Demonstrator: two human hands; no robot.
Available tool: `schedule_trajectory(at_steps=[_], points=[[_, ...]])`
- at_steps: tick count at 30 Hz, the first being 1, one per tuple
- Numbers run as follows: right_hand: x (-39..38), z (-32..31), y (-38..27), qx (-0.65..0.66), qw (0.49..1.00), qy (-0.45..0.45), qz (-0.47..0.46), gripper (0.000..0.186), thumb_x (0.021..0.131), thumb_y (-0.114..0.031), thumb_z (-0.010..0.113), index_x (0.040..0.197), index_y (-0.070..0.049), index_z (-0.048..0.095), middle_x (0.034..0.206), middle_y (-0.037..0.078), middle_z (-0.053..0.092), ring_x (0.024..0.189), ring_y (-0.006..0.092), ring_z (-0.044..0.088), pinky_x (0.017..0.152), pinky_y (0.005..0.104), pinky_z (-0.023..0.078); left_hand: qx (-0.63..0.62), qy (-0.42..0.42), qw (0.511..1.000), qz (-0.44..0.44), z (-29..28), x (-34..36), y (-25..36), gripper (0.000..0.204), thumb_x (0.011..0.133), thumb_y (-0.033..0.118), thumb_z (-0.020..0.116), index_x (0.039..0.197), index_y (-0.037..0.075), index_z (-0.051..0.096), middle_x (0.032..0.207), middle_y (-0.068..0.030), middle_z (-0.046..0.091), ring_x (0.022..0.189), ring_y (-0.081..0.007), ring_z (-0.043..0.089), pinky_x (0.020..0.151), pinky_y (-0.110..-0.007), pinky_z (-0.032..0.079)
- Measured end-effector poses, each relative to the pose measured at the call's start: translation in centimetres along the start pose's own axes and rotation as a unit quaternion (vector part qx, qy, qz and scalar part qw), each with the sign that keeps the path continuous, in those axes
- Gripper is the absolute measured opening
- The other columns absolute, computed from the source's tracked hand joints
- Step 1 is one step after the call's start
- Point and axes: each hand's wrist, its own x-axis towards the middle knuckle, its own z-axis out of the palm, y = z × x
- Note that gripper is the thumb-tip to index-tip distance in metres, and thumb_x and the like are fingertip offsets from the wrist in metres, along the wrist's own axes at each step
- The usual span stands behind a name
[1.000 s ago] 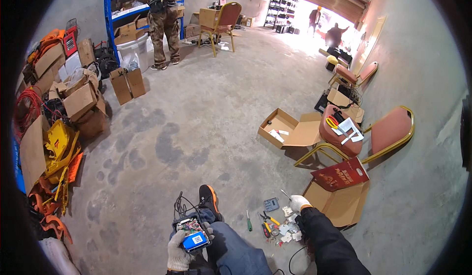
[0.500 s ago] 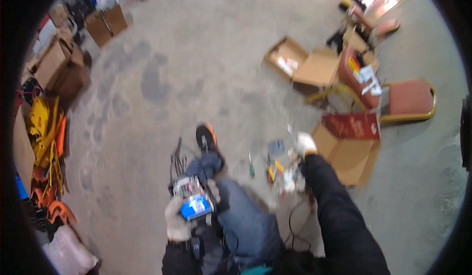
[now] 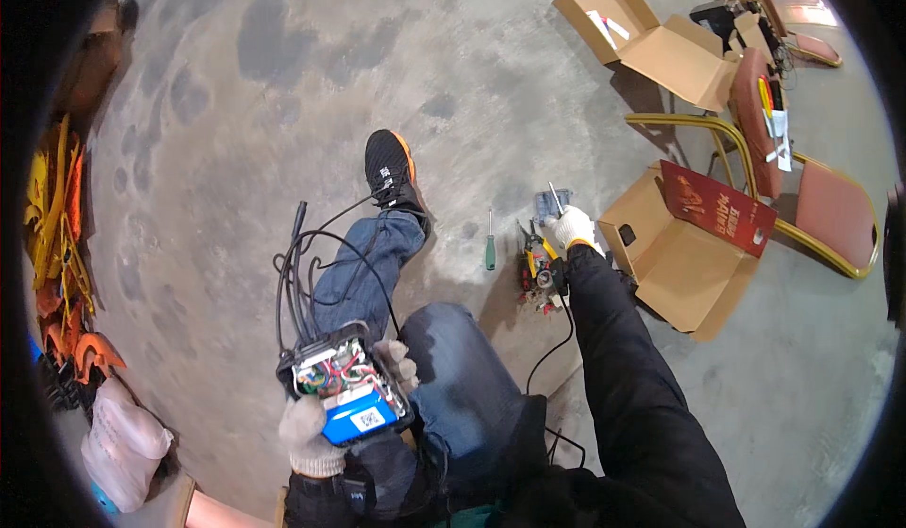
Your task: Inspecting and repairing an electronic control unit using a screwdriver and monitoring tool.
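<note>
My left hand (image 3: 304, 424), in a pale knit glove, grips an open black box (image 3: 285, 373) on my lap. Colored wires (image 3: 335, 368) fill the box beside a blue battery pack (image 3: 363, 417), and black cables (image 3: 304, 301) trail from it over my leg. My right hand (image 3: 572, 227), in a white glove, is closed around a slim tool with a bare metal shaft (image 3: 554, 194); its handle is hidden. That hand is over a floor pile with yellow-handled pliers (image 3: 530, 250) and a grey-blue tray-like piece (image 3: 545, 209). A green-handled screwdriver (image 3: 490, 252) lies left of them.
An open cardboard box with a red lid (image 3: 722, 212) stands right of my right hand. Beyond are another open carton (image 3: 675, 61) and a pink-seated chair (image 3: 835, 209). Yellow and orange pieces (image 3: 58, 217) and a white plastic bag (image 3: 123, 443) line the left edge. A black cable (image 3: 552, 349) runs by my right forearm.
My view has tipped downward, so the floor things sit higher in the picture. My right hand has moved left and nearer over the tool pile, still with the slim tool. The left hand keeps its grip.
</note>
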Motion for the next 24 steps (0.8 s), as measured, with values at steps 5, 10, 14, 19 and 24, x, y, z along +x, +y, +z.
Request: schedule_trajectory(at_steps=[5,10,14,19,24], points=[[1.4,1.8,-4.3,-0.041,0.997,-0.054,0.025,0.052,0.088,-0.057,0.078,0.113,-0.011,0.078,0.116,0.02,0.078,0.113,0.0411,0.074,0.097,0.0507,0.057,-0.131,0.035,0.99,-0.045,-1.1,-0.4,1.3,0.108,0.07,0.025,0.099,0.156,0.008,0.035,0.154,-0.0322,0.048,0.143,-0.0487,0.052,0.122,-0.057,0.044],[5.5,5.5,-2.5,-0.023,0.999,-0.027,-0.017,0.047,0.089,-0.047,0.076,0.105,-0.002,0.079,0.106,0.027,0.077,0.105,0.0437,0.074,0.093,0.0507,0.059,-0.091,-0.066,0.993,0.039,-7.7,-1.8,-0.5,0.1,0.094,0.053,0.077,0.168,0.006,0.027,0.157,-0.0352,0.043,0.141,-0.0535,0.05,0.118,-0.067,0.039],[6.2,7.8,-2.9,-0.038,0.998,0.021,0.037,0.036,0.091,-0.037,0.071,0.1,-0.002,0.076,0.103,0.027,0.077,0.102,0.044,0.075,0.089,0.0521,0.06,-0.158,-0.051,0.985,-0.043,-12.7,-2.8,0.8,0.098,0.096,0.051,0.075,0.168,0.006,0.027,0.158,-0.0346,0.042,0.144,-0.0529,0.046,0.119,-0.068,0.037],[6.1,8.4,-3.0,-0.012,0.995,0.017,0.102,0.035,0.089,-0.034,0.074,0.102,-0.002,0.079,0.108,0.026,0.078,0.105,0.0433,0.076,0.092,0.0495,0.06,-0.249,-0.051,0.953,-0.166,-17.7,-5.0,2.2,0.093,0.099,0.049,0.072,0.168,0.006,0.027,0.16,-0.0336,0.039,0.149,-0.052,0.04,0.12,-0.068,0.035],[5.2,7.4,-1.9,-0.076,0.995,0.0,0.064,0.028,0.092,-0.028,0.067,0.096,-0.004,0.081,0.102,0.023,0.079,0.099,0.0405,0.077,0.089,0.048,0.061,-0.314,-0.065,0.913,-0.25,-19.0,-5.9,0.3,0.089,0.101,0.048,0.069,0.168,0.005,0.027,0.161,-0.0329,0.038,0.153,-0.0512,0.034,0.121,-0.069,0.033]])
